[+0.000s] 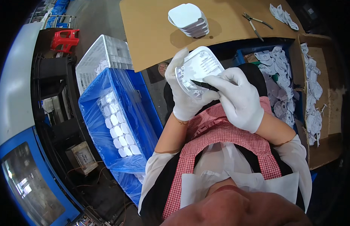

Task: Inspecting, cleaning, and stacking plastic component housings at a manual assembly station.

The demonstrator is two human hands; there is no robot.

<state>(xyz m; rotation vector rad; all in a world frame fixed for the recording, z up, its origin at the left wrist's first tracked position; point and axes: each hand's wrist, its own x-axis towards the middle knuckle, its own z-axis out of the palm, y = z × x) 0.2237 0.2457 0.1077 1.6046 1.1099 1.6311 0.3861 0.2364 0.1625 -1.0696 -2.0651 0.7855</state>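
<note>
Both of my hands wear white gloves. My left hand (185, 98) is closed round the left and lower sides of a white plastic housing (200, 62), which is tilted so its ribbed inside shows. My right hand (241, 101) pinches a thin dark blade-like tool (202, 84). Its pointed end lies at the lower rim of the housing; whether it touches the plastic I cannot tell. Beyond my hands, a stack of similar white housings (188, 18) stands on the brown tabletop (152, 41). Cutting pliers (254, 25) lie there with handles apart, near a few white plastic pieces (283, 17).
To the left, a blue bin (92, 100) lined with clear film holds rows of white parts, beside a white crate (101, 56). On the right are a blue crate (241, 56) and a cardboard box (327, 139) with white pieces. A red stool (65, 40) and a machine (31, 177) stand farther left.
</note>
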